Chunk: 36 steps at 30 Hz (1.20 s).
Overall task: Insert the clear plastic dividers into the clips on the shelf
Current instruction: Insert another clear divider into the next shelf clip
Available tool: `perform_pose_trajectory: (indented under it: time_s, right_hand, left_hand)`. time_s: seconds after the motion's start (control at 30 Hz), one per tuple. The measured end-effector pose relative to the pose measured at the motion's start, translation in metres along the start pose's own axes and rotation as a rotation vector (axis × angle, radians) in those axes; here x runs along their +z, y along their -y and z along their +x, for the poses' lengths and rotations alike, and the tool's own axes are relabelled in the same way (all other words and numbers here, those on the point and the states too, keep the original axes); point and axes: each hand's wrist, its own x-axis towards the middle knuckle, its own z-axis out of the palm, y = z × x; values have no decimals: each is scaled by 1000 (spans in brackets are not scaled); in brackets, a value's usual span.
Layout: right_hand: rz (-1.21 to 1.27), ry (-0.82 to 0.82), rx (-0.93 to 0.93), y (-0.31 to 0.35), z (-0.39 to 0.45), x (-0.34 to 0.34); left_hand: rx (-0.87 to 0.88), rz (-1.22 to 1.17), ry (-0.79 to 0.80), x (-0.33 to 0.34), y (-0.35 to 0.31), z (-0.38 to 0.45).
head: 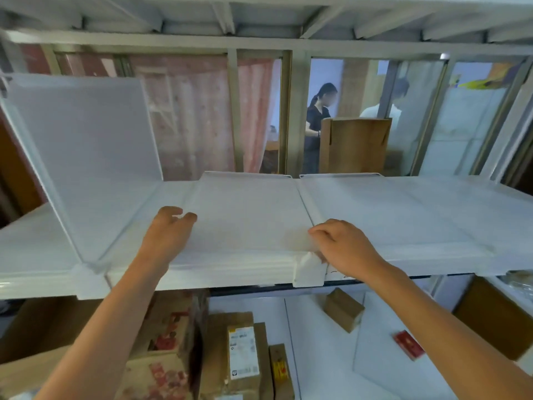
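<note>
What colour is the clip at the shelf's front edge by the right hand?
White plastic clip, seen in the head view.

A divider (83, 145) stands upright on the shelf (403, 215) at the left, seated in a clip (88, 280) on the front edge. To its right a second divider (248, 215) lies flat on the shelf. The left hand (167, 235) rests at that divider's left edge, the right hand (343, 246) at its near right corner, beside another clip (308, 272). Boxes (242, 350) sit on the level below.
</note>
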Motion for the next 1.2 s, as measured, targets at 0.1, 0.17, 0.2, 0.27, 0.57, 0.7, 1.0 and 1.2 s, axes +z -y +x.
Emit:
perform_pose_trajectory:
  time_s: [0.1,0.17,0.2,0.27,0.57,0.7,1.0,1.2]
  right_hand:
    - [-9,102,-40,-2,4,-6]
    - [-106,172,-70,-3,7,-9]
    - [-139,183,-88,-2,9,-11]
    - [-88,181,-104,-1,14,-15]
    - [-19,366,-156,-14,12,-38]
    - [36,289,-193,-8,12,-44]
    - [159,244,-220,-1,6,-35]
    - [150,208,-248,6,5,-36]
  left_hand:
    - [140,-165,-108,-5,-26,1]
    - [267,-210,-156,-3,-57,-4]
    - [339,-226,-148,2,-74,-10]
    - [503,-205,-87,17,-106,-21]
    - [901,-44,238,92,-189,-40]
    - [1034,-8,181,111,-205,-39]
    - [1109,31,188,118,-216,-44]
    - [1109,30,142,119,-219,-49]
